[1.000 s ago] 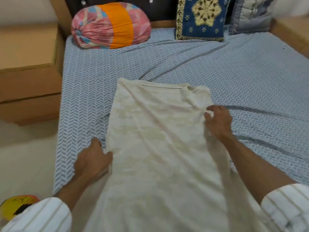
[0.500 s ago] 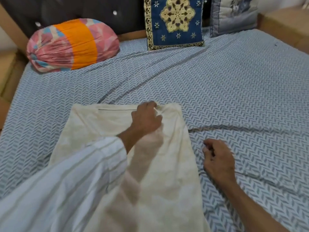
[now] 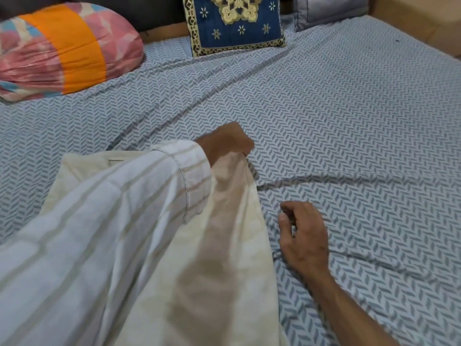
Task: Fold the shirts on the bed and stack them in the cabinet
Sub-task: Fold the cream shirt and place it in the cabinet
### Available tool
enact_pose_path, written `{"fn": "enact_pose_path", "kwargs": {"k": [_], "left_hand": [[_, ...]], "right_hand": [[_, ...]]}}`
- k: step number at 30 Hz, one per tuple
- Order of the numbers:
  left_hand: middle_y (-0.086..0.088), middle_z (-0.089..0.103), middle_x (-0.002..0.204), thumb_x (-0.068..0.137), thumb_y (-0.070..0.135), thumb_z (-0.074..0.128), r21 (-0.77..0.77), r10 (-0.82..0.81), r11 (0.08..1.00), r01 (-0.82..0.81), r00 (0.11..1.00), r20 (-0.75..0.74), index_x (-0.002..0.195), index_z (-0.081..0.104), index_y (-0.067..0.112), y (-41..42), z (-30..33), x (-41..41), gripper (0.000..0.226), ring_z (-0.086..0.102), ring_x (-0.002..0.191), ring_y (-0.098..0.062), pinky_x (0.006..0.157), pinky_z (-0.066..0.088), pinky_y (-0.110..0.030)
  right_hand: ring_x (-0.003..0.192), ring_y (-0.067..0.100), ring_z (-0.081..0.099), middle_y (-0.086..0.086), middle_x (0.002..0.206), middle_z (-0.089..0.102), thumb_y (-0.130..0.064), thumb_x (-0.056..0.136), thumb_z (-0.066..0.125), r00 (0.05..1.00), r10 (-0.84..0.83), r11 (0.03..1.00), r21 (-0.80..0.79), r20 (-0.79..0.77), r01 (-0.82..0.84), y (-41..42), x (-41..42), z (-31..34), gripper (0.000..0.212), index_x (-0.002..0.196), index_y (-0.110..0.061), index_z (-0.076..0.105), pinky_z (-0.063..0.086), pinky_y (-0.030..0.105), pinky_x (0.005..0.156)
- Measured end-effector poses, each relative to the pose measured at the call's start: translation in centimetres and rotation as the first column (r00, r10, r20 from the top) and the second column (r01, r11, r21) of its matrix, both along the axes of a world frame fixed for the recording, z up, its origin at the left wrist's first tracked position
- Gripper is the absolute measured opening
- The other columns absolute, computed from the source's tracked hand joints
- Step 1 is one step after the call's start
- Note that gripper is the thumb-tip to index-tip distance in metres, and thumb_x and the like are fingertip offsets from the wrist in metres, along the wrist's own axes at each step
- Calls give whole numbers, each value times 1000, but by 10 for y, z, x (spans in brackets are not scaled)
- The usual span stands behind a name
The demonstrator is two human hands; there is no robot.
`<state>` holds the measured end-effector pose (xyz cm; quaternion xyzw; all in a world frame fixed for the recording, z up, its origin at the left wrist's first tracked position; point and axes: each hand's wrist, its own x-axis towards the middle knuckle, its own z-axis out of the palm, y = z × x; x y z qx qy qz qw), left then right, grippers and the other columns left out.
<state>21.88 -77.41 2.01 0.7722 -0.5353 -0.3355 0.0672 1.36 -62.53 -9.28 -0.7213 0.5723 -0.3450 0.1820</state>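
Observation:
A cream shirt lies lengthwise on the bed, folded into a long narrow strip with its collar end away from me. My left hand reaches across it and pinches the far right corner of the shirt, lifting that corner slightly. My striped left sleeve covers much of the shirt's middle. My right hand rests on the bedsheet just right of the shirt's edge, fingers loosely curled, holding nothing. No cabinet is in view.
The bed's blue-grey herringbone sheet is creased around the shirt. A pink and orange bolster lies at the back left, a blue embroidered cushion at the back centre, a grey pillow beside it. A wooden bed frame borders the right.
My left hand crossed from the shirt's left edge to its far right corner and gripped it. My right hand let go of the shirt and dropped onto the sheet beside it.

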Motion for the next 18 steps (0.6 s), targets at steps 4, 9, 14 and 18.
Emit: {"fn": "enact_pose_path", "kwargs": {"k": [4,9,14,18], "left_hand": [[-11,60,93,67,6,83,3,186,980,-197,920,-345,102,69,4,-12,6,-1,37,52,74,-21,70,43,-32],[2,66,80,77,-2,81,-27,176,977,-214,865,-470,110,74,9,-16,-1,6,35,56,73,-10,63,45,-18],[4,58,73,81,-8,70,-159,58,980,-120,935,-349,100,73,14,-14,-18,1,29,53,69,-6,52,44,-10],[0,59,72,84,-2,70,-253,137,922,-292,859,-493,100,74,15,-27,-25,-6,24,50,53,-8,49,44,-19]], "right_hand": [[89,18,53,-3,95,55,-27,95,52,999,8,1000,-12,36,-8,1,1,2,18,105,-16,62,49,41,79],[85,16,51,-6,90,53,-48,91,55,997,48,999,-13,59,-48,2,1,7,31,94,-19,63,46,32,73],[81,16,48,-8,87,48,-53,75,72,994,102,994,-34,27,-101,3,0,7,35,80,-21,58,42,28,69],[81,16,46,-6,88,50,-25,77,69,995,102,993,-59,20,-100,2,0,0,19,72,-21,51,47,40,69]]}}
